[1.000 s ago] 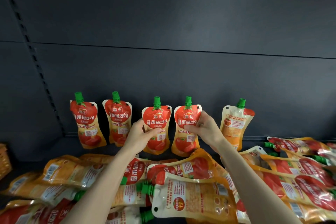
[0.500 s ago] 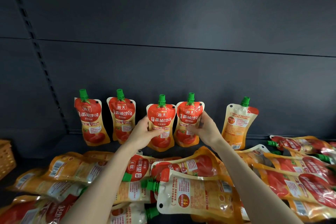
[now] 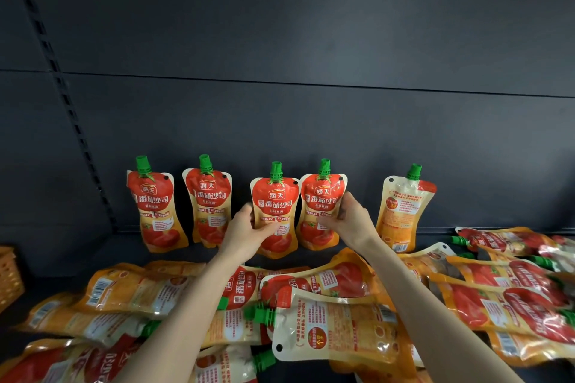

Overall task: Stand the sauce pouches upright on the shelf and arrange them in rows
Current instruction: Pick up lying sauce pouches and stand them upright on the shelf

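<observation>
Two hands, each grasping one standing sauce pouch in a back row of five.

The left hand (image 3: 245, 232) grips the third pouch (image 3: 275, 207) at its waist, thumb across the front and fingers behind its left edge. The right hand (image 3: 350, 222) holds the fourth pouch (image 3: 322, 196) the same way from its right edge. These two pouches touch side by side, upright against the dark back panel (image 3: 311, 118). The first pouch (image 3: 155, 205) and second pouch (image 3: 208, 199) stand to their left, label forward. The fifth pouch (image 3: 404, 211) stands apart on the right, back side out. On the shelf (image 3: 93, 258) in front lies a heap of pouches (image 3: 336, 323), flat and overlapping, too tangled to count. One orange basket (image 3: 7, 274) sits at the far left.
</observation>
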The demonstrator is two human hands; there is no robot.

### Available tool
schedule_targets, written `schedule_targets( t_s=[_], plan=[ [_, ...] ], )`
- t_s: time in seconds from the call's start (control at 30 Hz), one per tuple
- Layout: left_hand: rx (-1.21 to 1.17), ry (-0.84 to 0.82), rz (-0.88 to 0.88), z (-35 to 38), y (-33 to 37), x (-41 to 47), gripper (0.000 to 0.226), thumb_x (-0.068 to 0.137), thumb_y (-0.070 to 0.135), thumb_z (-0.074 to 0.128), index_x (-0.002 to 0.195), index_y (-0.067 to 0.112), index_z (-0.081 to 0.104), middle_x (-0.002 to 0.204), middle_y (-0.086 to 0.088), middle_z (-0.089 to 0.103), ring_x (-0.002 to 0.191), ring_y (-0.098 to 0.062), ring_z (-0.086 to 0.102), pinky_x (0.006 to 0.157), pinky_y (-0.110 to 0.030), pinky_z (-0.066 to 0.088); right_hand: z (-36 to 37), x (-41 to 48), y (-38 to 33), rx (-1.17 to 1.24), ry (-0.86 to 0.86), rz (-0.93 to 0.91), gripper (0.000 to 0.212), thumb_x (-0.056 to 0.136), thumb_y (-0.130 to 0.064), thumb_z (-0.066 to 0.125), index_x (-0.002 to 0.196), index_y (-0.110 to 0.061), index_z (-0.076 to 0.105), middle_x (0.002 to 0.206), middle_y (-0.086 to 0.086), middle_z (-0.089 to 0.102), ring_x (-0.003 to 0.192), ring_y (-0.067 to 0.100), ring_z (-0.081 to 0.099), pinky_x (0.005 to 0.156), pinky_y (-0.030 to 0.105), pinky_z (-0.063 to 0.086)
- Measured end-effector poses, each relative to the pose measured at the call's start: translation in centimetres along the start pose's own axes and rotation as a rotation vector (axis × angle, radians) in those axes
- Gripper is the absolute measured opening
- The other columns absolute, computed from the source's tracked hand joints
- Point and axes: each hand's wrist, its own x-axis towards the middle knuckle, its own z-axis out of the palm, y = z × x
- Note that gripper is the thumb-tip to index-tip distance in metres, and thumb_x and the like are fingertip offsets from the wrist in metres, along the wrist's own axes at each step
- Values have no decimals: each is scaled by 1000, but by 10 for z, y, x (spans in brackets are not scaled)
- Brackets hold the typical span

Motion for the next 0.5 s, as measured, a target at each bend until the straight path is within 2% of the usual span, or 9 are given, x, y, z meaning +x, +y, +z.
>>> schedule_targets(
  t_s=[0.17, 0.3, 0.4, 0.5],
  plan=[
    [45, 121, 57, -1, 1, -19, 45, 84, 28, 66, 124, 13, 51, 123, -3, 60, 115, -19, 56, 86, -25, 45, -10, -20, 3, -41, 42, -30, 44, 87, -28, 64, 125, -12, 47, 120, 2, 61, 105, 15, 60, 85, 27, 51],
    [136, 316, 146, -2, 5, -45, 35, 86, 26, 64, 117, 12, 57, 115, -1, 62, 106, -14, 57, 84, -24, 44, -27, -44, 11, -52, 156, -76, 36, 91, -23, 59, 124, -10, 52, 114, -2, 59, 104, 13, 57, 77, 13, 43],
    [72, 278, 236, 5, 18, -61, 17, 85, 24, 64, 101, 17, 62, 92, 10, 64, 90, -7, 61, 73, -13, 46, -44, -57, 19, -22, 215, -95, 27, 91, -20, 59, 116, -10, 59, 104, -3, 62, 97, 11, 59, 73, 8, 42],
    [42, 163, 308, 24, 43, -66, 10, 87, 24, 62, 96, 20, 62, 89, 14, 63, 85, 1, 58, 66, -4, 43, -70, -64, 25, 8, 305, -92, 19, 90, -18, 59, 108, -12, 64, 98, -3, 66, 87, 5, 60, 68, 8, 43]
  ],
)
